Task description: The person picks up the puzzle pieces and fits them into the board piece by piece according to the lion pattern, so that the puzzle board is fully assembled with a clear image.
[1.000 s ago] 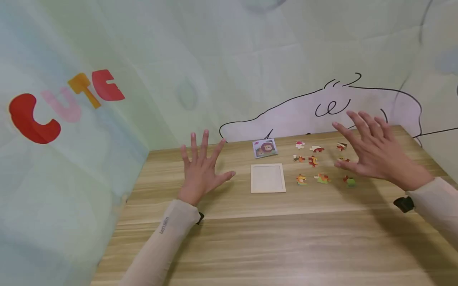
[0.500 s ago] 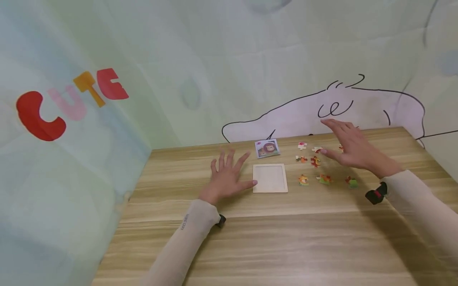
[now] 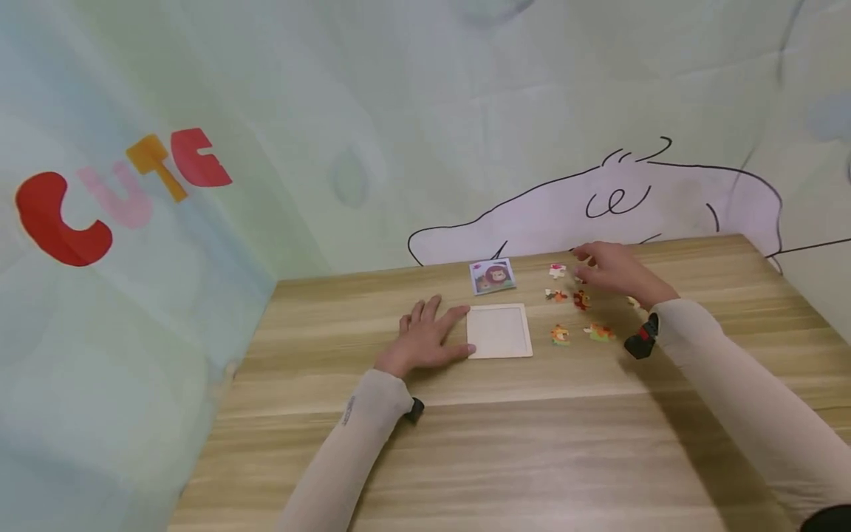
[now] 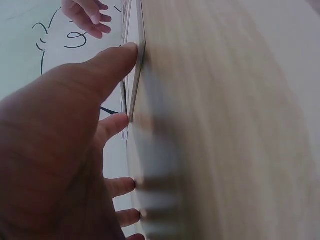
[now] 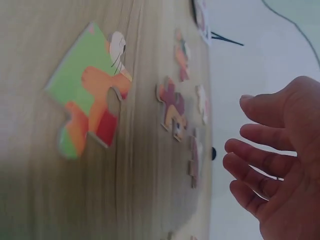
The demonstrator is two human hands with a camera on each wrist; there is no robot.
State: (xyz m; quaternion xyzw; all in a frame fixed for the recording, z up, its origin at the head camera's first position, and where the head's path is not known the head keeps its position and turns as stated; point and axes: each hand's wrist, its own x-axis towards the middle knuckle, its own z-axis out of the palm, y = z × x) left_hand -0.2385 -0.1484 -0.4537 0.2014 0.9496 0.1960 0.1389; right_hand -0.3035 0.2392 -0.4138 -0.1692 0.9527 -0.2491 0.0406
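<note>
My left hand (image 3: 425, 341) is at the left side of a square wooden puzzle tray (image 3: 499, 332); thumb and index finger touch its edge while the other fingers stay spread. In the left wrist view the thumb lies on the tray's rim (image 4: 136, 75). Over the back row of jigsaw pieces hovers my right hand (image 3: 612, 267), fingers loosely bent, nothing between them. It hides some pieces from the head view. Below it in the right wrist view are a green and orange jigsaw piece (image 5: 95, 90) and a brown one (image 5: 172, 107).
A picture card with a lion (image 3: 492, 276) lies behind the tray. Several more pieces are spread to the tray's right, among them a pink and white piece (image 3: 557, 270). A printed cloth backdrop (image 3: 372, 133) rises behind the wooden table (image 3: 532, 458).
My left hand has moved right from beside the tray and now touches its left edge. My right hand has come left and down over the back pieces, its spread fingers now bent.
</note>
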